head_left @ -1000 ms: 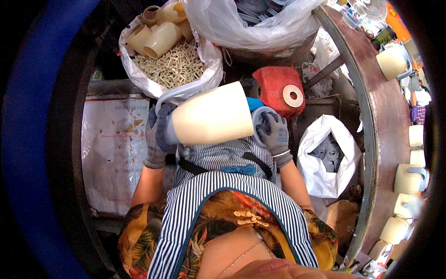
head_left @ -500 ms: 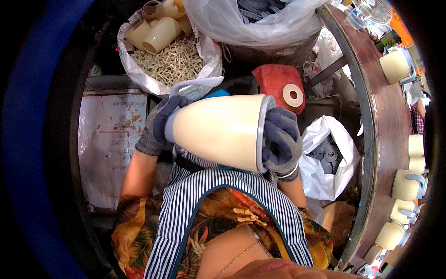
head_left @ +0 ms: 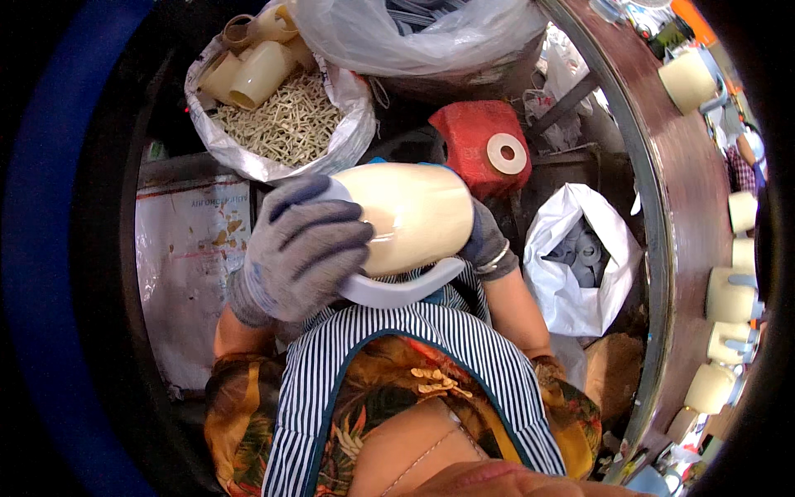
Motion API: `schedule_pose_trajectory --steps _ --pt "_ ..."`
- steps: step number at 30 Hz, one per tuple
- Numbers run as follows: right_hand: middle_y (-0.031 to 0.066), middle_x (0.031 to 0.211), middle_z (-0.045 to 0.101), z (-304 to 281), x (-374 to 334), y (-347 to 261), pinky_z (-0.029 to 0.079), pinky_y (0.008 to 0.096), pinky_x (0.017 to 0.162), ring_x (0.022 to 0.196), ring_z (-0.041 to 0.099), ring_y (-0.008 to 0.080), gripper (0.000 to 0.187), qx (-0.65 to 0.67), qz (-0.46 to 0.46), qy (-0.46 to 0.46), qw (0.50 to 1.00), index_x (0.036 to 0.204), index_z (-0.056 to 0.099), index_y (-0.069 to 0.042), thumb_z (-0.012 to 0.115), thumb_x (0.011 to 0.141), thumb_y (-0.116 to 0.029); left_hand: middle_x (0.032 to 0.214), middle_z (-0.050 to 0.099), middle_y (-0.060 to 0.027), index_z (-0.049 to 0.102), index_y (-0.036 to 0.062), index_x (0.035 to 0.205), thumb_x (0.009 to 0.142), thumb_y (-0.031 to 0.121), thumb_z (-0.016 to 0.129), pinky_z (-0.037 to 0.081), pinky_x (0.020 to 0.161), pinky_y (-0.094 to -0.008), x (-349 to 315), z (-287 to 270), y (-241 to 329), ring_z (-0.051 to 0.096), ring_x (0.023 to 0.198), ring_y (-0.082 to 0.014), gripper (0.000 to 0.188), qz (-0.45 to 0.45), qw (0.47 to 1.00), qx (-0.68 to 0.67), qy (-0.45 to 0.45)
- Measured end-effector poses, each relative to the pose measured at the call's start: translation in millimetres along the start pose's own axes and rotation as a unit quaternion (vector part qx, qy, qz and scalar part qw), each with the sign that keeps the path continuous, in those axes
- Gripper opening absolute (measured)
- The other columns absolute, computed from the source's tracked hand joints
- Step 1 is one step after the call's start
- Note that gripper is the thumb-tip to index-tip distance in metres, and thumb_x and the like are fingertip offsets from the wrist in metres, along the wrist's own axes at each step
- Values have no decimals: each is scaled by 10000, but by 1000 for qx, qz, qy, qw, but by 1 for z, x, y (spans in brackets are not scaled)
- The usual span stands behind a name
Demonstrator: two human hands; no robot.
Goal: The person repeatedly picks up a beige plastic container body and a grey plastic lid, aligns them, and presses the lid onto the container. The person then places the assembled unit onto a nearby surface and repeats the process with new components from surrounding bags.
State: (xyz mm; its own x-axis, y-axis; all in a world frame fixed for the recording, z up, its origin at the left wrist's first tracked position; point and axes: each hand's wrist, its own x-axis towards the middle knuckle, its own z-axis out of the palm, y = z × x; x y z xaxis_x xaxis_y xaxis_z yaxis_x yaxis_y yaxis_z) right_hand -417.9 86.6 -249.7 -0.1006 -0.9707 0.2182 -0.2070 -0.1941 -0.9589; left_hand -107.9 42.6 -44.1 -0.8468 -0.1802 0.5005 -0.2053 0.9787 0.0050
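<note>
A cream plastic jug (head_left: 414,217) lies on its side in the air in front of my striped apron. Its grey handle (head_left: 406,287) curves along the side nearest my body. My left hand (head_left: 308,253), in a grey glove, wraps over the jug's left end, fingers across the cream wall and palm by the handle's left end. At the other end my right hand (head_left: 490,236), gloved too, holds the jug. The jug's body hides most of the right fingers.
A white sack (head_left: 352,137) of cream shells and small sticks stands far left, beside a plastic-lined bin (head_left: 464,54). A red container (head_left: 479,141) carries a pale ring (head_left: 506,154). Right are a bag (head_left: 546,286) of grey parts and a brown bench (head_left: 662,273) lined with similar jugs.
The jug has been turned about its length, bringing the handle from the far side to the near side. My left hand has shifted over its left end, and the right hand sits further behind it.
</note>
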Motion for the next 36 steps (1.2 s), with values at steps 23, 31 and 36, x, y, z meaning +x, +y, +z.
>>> schedule_pose_trajectory --steps 23,31,36 --pt "224 1384 492 -452 -15 -170 423 379 1028 1187 525 309 854 -511 4 525 680 1442 389 64 645 887 -533 1224 598 -115 588 121 1244 878 407 644 373 1048 -476 -18 126 -1 545 1178 -306 468 -171 963 -205 31" --pt "147 1277 612 -130 55 -20 451 362 999 1130 596 255 372 -319 -145 126 928 1276 582 0 634 924 -109 1157 641 -143 627 99 1200 862 334 693 469 956 -416 -102 128 -31 613 1091 -312 417 -373 914 -147 64" --pt "178 1332 558 48 58 17 404 475 1027 1211 529 375 429 -427 -232 27 874 1281 589 -61 660 879 -192 1130 655 -147 628 61 1222 890 209 669 511 892 -375 -147 95 -50 643 1040 -308 366 -513 834 -159 121"
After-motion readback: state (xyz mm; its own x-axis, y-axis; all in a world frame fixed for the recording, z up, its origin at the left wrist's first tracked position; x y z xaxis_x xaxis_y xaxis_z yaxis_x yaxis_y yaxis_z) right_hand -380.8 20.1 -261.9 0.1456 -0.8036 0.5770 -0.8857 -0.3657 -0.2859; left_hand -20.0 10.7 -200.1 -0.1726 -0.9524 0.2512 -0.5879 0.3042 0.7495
